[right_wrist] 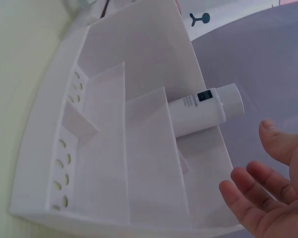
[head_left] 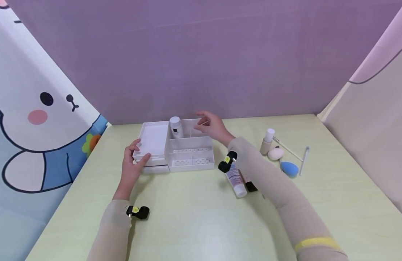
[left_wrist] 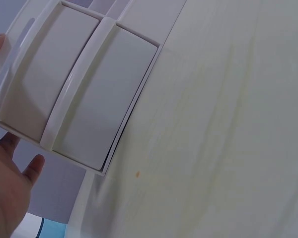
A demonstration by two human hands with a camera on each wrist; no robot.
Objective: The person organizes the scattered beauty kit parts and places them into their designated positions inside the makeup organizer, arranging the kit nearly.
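A white desktop organizer with two drawers at its left stands on the table. My left hand grips its left front corner, thumb over the top and fingers at the side. In the left wrist view the drawer fronts look closed. A white capped bottle leans in the organizer's rear compartment, its cap above the rim. Beside that bottle, my right hand hovers near the back edge with fingers loosely bent. Nothing shows between its thumb and fingers in the right wrist view.
Right of the organizer lie a white-capped tube and a black-ended item, partly under the right sleeve. Farther right are a beige bottle, a pale egg-shaped sponge, a blue rounded piece and two thin sticks. A purple backdrop rises behind.
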